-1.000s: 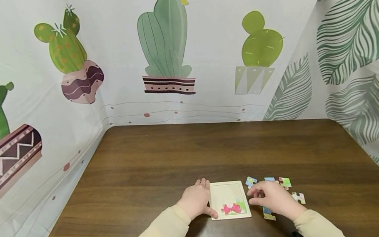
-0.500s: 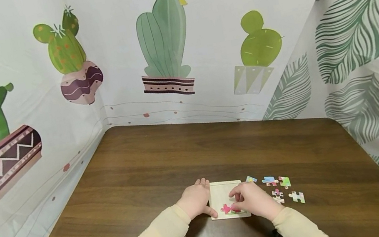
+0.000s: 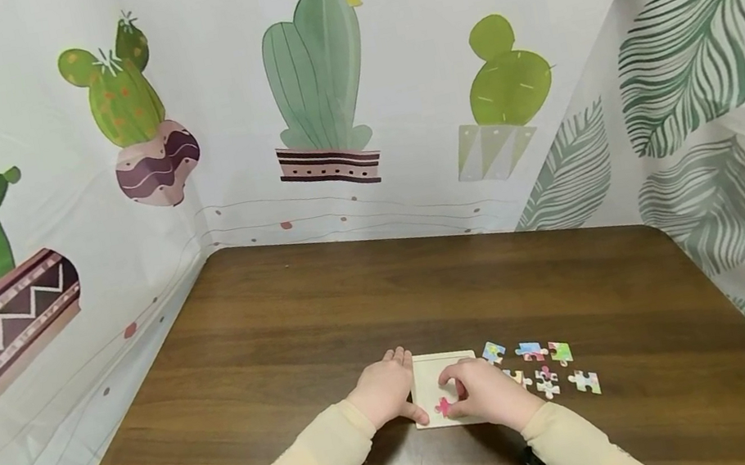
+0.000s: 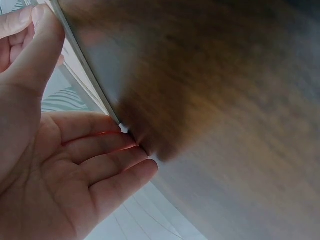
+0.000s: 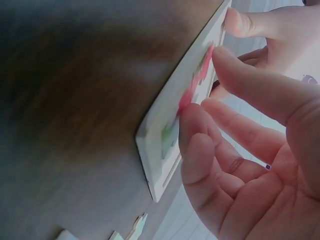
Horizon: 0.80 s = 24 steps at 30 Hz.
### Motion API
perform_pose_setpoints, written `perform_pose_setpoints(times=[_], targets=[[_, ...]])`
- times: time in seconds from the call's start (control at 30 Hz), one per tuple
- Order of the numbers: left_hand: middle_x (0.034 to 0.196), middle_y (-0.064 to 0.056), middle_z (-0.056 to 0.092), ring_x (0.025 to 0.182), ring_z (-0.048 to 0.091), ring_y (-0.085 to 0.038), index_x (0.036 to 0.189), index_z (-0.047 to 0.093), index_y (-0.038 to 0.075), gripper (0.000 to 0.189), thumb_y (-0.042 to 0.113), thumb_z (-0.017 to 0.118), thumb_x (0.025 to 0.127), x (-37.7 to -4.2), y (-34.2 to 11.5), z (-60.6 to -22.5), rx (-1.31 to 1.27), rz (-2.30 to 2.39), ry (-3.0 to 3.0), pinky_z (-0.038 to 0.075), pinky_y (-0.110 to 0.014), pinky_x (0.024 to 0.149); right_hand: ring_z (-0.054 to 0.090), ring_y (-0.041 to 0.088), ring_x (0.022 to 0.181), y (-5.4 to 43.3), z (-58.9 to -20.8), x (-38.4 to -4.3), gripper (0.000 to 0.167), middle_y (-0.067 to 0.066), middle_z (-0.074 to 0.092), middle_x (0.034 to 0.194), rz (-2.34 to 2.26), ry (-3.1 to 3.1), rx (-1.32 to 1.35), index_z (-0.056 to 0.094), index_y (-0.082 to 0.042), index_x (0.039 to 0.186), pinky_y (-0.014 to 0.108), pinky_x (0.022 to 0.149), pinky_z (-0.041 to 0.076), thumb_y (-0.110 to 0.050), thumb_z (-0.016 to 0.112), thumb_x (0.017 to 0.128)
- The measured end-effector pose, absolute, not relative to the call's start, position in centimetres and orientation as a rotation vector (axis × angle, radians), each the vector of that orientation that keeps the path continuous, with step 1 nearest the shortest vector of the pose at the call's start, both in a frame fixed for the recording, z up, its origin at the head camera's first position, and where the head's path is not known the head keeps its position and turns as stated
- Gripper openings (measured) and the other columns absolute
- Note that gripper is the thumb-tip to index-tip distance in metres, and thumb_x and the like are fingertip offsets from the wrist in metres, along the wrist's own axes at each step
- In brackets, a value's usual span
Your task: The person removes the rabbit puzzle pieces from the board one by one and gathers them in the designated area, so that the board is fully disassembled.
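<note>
A pale wooden puzzle tray (image 3: 426, 381) lies on the table with pink and green jigsaw pieces along its near side. My left hand (image 3: 387, 389) steadies the tray's left edge, fingers extended along it and thumb at the near corner. In the left wrist view the fingertips (image 4: 145, 167) rest at that edge. My right hand (image 3: 486, 391) is over the tray's near right part, hiding pieces there. Its thumb touches a pink jigsaw piece (image 3: 443, 406), while the other fingers are bent, with a gap between thumb and index finger. The right wrist view shows the thumb tip (image 5: 222, 56) at the pink print.
Several loose jigsaw pieces lie right of the tray, among them a blue and yellow piece (image 3: 493, 352), a green piece (image 3: 561, 351) and a white and green piece (image 3: 584, 382). The brown wooden table (image 3: 326, 307) meets a cactus-print cloth (image 3: 238, 148) behind.
My right hand has moved left from beside the loose pieces onto the tray, its thumb now at the pink piece. The left hand stays in place at the tray's edge.
</note>
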<state>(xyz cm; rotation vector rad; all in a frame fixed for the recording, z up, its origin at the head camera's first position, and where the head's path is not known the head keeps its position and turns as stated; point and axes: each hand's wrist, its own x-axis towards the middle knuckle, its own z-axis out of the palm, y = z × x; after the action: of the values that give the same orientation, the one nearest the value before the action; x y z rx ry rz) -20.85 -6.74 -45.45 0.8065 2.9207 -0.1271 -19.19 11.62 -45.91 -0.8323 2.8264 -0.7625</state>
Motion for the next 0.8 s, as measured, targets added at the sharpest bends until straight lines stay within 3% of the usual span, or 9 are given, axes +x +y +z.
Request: perform_pose_setpoints(times=[0.13, 0.37, 0.8], targets=[[0.135, -0.017, 0.054, 0.126, 0.051, -0.026, 0.134, 0.051, -0.005, 0.106, 0.066, 0.074, 0.058, -20.86, -6.74, -45.50, 0.810, -0.122, 2.920, 0.047, -0.030, 0.096, 0.039, 0.004, 0.058, 11.59, -46.04, -19.21, 0.031, -0.003, 0.050, 0.061, -0.741, 2.835, -0.841, 0.068, -0.002, 0.093, 0.022, 0.054, 0.036, -0.012, 0.083, 0.068], [0.135, -0.017, 0.054, 0.125, 0.051, -0.026, 0.133, 0.051, -0.005, 0.107, 0.067, 0.073, 0.058, -20.81, -6.78, -45.49, 0.821, -0.143, 2.922, 0.046, -0.029, 0.096, 0.040, 0.004, 0.058, 11.46, -46.22, -19.06, 0.021, -0.004, 0.049, 0.065, -0.707, 2.865, -0.903, 0.062, -0.011, 0.073, 0.021, 0.053, 0.037, -0.012, 0.082, 0.068], [0.134, -0.018, 0.054, 0.125, 0.052, -0.028, 0.133, 0.051, -0.006, 0.105, 0.065, 0.075, 0.059, -20.76, -6.81, -45.47, 0.828, -0.110, 2.927, 0.047, -0.029, 0.096, 0.038, 0.005, 0.059, 11.38, -46.20, -18.67, 0.027, -0.003, 0.044, 0.070, -0.704, 2.856, -0.869, 0.055, -0.011, 0.076, 0.021, 0.052, 0.035, -0.010, 0.082, 0.070]])
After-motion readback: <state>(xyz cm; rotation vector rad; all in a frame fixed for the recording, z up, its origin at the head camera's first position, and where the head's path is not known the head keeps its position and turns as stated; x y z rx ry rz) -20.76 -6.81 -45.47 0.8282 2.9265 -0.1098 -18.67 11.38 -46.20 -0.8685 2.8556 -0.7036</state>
